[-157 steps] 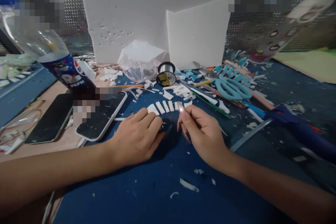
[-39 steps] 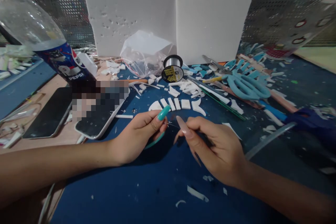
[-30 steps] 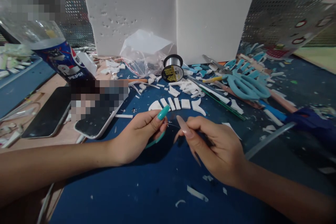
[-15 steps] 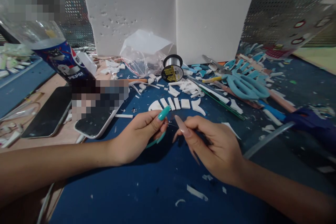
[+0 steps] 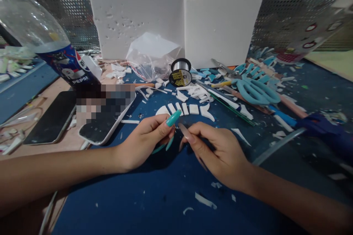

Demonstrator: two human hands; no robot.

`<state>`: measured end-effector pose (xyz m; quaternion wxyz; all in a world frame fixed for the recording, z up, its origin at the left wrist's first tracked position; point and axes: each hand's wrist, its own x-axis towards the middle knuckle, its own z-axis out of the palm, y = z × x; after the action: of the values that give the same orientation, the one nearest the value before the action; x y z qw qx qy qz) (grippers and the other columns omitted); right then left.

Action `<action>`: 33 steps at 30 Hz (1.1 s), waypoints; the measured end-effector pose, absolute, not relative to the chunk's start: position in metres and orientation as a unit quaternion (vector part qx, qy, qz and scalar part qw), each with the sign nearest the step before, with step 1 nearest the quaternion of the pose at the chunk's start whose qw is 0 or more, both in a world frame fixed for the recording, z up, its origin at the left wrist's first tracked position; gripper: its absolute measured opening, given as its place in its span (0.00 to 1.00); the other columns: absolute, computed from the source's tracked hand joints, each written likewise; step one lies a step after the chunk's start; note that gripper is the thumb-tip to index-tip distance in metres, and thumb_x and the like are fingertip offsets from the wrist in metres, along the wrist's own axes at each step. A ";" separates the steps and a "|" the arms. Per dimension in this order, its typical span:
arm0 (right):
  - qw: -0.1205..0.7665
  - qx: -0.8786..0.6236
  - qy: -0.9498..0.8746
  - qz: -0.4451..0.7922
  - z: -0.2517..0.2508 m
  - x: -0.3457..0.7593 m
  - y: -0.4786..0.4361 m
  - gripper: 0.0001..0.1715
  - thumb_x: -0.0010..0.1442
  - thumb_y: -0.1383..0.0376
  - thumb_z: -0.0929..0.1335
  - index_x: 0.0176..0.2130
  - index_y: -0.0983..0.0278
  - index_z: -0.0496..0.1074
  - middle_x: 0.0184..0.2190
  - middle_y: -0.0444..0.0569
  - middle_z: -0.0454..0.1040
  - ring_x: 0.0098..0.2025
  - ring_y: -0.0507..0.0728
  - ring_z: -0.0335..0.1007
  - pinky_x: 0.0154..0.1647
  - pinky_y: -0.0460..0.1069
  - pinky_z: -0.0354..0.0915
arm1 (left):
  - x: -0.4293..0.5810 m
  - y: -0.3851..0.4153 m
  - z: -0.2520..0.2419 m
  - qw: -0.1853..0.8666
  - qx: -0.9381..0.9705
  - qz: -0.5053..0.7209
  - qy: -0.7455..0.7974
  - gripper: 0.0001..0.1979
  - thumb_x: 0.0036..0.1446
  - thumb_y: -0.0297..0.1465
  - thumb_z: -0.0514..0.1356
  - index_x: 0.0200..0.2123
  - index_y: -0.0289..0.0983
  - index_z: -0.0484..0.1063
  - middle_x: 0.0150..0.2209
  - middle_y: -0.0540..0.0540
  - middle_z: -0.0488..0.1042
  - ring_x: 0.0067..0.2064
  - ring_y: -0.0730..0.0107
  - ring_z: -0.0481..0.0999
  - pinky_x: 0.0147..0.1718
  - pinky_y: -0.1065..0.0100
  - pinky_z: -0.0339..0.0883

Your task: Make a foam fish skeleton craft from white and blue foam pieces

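My left hand, with long turquoise nails, is closed in a pinch above the blue mat. Facing it, my right hand also pinches, thumb against forefinger, its long pale nails close to the left fingertips. Whatever lies between the fingers is too fine or hidden to name. Just beyond the hands, white foam pieces lie in a row shaped like a fish, with a head, narrow strips and a tail; the left fingers partly cover the head end. Behind this row stands a spool of clear line.
White scraps litter the mat. To the left are a dark phone, a white-edged phone and a Pepsi bottle. Blue-handled scissors and a dark blue glue gun lie right. White foam boards stand behind.
My right hand has shifted slightly left, bringing its fingertips nearer the left hand. Both hands keep their pinch. The view has moved a little.
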<state>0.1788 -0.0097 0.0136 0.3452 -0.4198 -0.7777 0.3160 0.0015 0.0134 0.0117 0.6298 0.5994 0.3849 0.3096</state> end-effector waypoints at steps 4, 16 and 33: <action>0.343 -0.402 -0.782 0.331 0.012 0.179 -0.008 0.14 0.64 0.65 0.60 0.29 0.64 0.67 0.13 0.38 0.61 0.15 0.46 0.57 0.17 0.43 0.54 | 0.002 0.013 0.010 0.630 0.600 0.318 0.378 0.18 0.61 0.40 0.48 0.22 0.35 0.58 0.19 0.55 0.54 0.20 0.80 0.51 0.19 0.75 0.45; 0.342 -0.423 -0.763 0.348 0.013 0.177 -0.008 0.14 0.64 0.64 0.60 0.27 0.65 0.65 0.13 0.38 0.60 0.15 0.45 0.56 0.18 0.43 0.54 | 0.002 0.011 0.009 0.620 0.607 0.318 0.383 0.18 0.63 0.39 0.47 0.23 0.35 0.59 0.19 0.55 0.54 0.21 0.79 0.51 0.19 0.74 0.45; 0.329 -0.365 -0.783 0.381 0.011 0.179 -0.005 0.15 0.65 0.64 0.59 0.29 0.65 0.67 0.15 0.38 0.59 0.15 0.45 0.56 0.17 0.42 0.53 | 0.000 0.010 0.003 0.569 0.634 0.346 0.393 0.17 0.62 0.37 0.49 0.23 0.36 0.57 0.21 0.56 0.53 0.23 0.79 0.52 0.21 0.74 0.48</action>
<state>0.1792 -0.0055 0.0113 0.3294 -0.3647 -0.7831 0.3810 0.0000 0.0099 0.0029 0.5688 0.6339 0.3935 0.3461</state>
